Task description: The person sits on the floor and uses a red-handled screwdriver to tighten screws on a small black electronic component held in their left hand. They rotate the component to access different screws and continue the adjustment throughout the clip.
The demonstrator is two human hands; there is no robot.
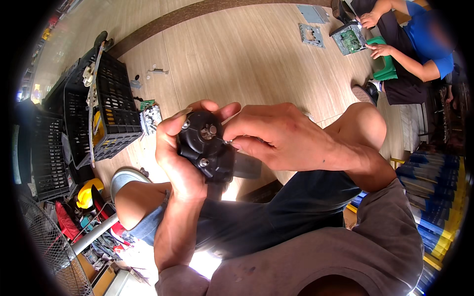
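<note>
My left hand (181, 165) is wrapped round a black plastic motor housing (215, 153) and holds it up above my lap. The housing's upper face carries a metal shaft end (209, 131) in its middle and metal screws (203, 162) near its edge. A translucent grey part sticks out at its lower right. From the right, my right hand (291, 138) reaches in with thumb and forefinger pinched together against the side of the housing. A tiny shiny metal bit shows at those fingertips, too small to name.
Black plastic crates (118, 108) stand at the left, with a wire-caged fan (47, 246) below. Loose metal bits (158, 71) lie on the floor. At upper right a person in blue (414, 37) handles a device with a green circuit board (351, 40). Blue-and-yellow packages (429, 197) fill the right.
</note>
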